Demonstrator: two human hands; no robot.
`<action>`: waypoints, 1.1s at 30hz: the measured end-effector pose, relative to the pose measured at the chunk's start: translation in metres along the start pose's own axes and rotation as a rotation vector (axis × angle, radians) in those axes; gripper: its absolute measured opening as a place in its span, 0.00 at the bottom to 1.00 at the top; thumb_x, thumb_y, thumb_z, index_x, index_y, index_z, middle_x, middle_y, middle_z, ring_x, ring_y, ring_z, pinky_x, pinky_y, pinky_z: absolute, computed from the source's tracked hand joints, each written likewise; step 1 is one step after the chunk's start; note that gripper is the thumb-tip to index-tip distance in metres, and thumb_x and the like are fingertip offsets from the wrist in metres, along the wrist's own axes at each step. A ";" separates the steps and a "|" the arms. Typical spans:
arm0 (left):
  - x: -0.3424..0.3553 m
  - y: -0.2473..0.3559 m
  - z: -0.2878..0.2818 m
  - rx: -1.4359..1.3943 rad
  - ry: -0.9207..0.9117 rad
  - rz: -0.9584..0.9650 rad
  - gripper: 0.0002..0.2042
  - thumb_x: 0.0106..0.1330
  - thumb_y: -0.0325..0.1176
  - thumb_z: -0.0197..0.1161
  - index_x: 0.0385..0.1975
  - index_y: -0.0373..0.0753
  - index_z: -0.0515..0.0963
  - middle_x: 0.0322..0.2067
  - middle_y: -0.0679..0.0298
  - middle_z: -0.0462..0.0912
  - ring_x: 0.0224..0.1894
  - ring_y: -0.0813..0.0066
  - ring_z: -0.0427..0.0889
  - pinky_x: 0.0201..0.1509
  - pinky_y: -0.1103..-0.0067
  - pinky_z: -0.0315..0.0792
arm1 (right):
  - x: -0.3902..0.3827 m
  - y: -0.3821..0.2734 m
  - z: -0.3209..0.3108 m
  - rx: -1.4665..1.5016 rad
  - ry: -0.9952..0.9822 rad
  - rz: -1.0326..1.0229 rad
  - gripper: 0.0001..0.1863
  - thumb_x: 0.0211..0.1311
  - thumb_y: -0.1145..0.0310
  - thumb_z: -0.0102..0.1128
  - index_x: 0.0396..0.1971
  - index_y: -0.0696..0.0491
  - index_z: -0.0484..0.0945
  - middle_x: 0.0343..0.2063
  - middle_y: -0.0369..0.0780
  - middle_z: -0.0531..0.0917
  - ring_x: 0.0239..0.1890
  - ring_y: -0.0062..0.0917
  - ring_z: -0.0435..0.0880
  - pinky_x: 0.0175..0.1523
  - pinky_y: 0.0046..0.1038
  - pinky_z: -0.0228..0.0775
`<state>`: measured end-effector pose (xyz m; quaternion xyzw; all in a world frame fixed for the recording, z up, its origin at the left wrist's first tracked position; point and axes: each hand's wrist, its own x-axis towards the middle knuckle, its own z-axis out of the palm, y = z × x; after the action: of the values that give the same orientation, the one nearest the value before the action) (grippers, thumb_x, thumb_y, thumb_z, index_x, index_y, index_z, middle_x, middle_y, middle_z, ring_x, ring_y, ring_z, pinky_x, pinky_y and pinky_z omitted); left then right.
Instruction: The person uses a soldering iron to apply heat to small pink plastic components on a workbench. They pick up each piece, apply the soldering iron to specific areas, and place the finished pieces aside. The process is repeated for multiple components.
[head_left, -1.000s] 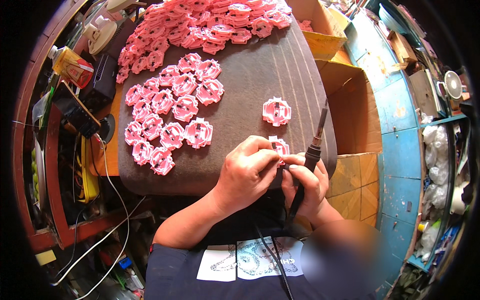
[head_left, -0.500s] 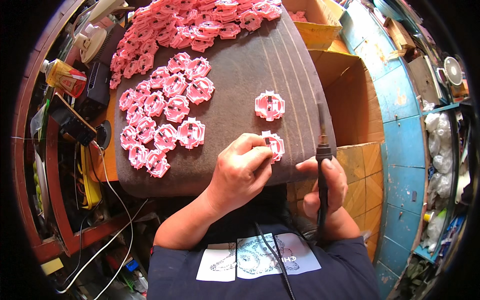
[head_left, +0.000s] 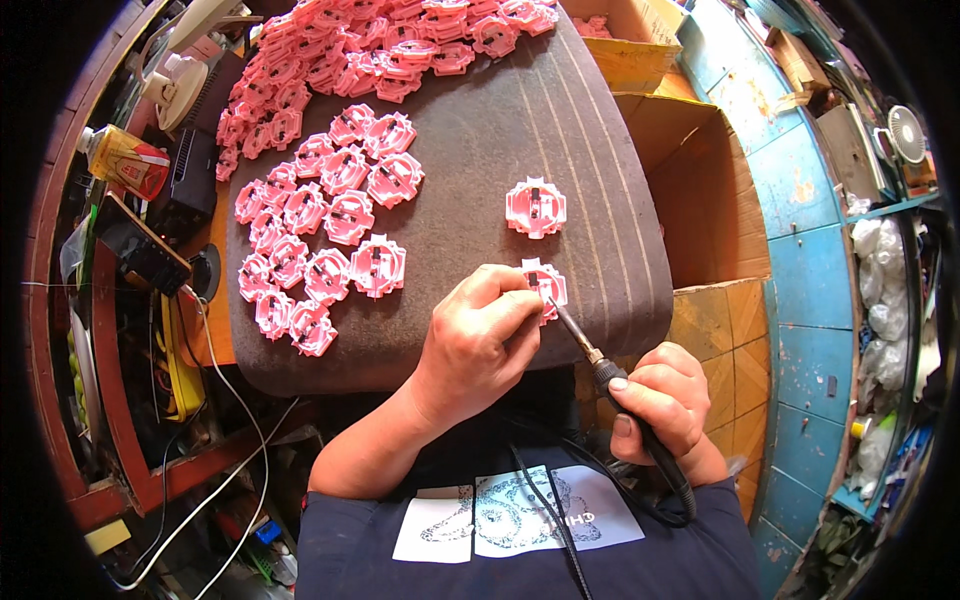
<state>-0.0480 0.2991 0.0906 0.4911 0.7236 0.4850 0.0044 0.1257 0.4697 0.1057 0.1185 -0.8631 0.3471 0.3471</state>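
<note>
My right hand [head_left: 668,400] is wrapped round the black handle of a soldering iron [head_left: 606,374], thumb along the top. The iron slants up and left, its tip at a pink plastic part [head_left: 545,282] near the front edge of the dark table. My left hand [head_left: 480,330] is closed in a pinch at the left side of that part. Whatever its fingertips hold is hidden. Just beyond lies another pink part [head_left: 536,208] with a dark strip in its middle, touched by neither hand.
Several pink parts [head_left: 349,217] are spread over the left of the tabletop [head_left: 460,160], with a big heap [head_left: 370,45] at the far end. Cardboard boxes [head_left: 700,180] stand along the right edge. A bottle [head_left: 128,162] and a dark box-shaped device [head_left: 140,240] are at the left.
My right hand has tilted the soldering iron from upright to leaning left, bringing its tip onto the nearer pink part. My left hand has stayed nearly in place.
</note>
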 end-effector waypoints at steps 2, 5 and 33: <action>0.000 0.000 0.000 0.004 -0.002 0.001 0.10 0.57 0.17 0.72 0.38 0.35 0.84 0.38 0.56 0.83 0.39 0.59 0.86 0.41 0.71 0.81 | 0.000 0.000 0.000 0.003 -0.001 -0.003 0.17 0.53 0.74 0.68 0.45 0.58 0.83 0.23 0.38 0.79 0.22 0.30 0.75 0.28 0.33 0.65; 0.000 0.000 0.000 0.008 -0.007 0.004 0.10 0.57 0.17 0.72 0.38 0.35 0.84 0.38 0.56 0.83 0.39 0.59 0.86 0.41 0.70 0.80 | 0.002 0.001 0.002 -0.002 -0.011 -0.004 0.17 0.51 0.74 0.68 0.43 0.58 0.83 0.22 0.37 0.79 0.21 0.30 0.74 0.27 0.33 0.63; 0.000 0.001 0.001 0.023 -0.003 -0.004 0.10 0.57 0.18 0.72 0.38 0.35 0.84 0.38 0.56 0.83 0.39 0.58 0.86 0.42 0.70 0.81 | -0.002 0.004 0.003 -0.002 0.125 0.028 0.17 0.69 0.66 0.68 0.50 0.60 0.79 0.27 0.42 0.81 0.23 0.32 0.78 0.29 0.35 0.72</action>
<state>-0.0470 0.2997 0.0911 0.4905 0.7300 0.4759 0.0009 0.1241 0.4704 0.1004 0.0841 -0.8418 0.3577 0.3954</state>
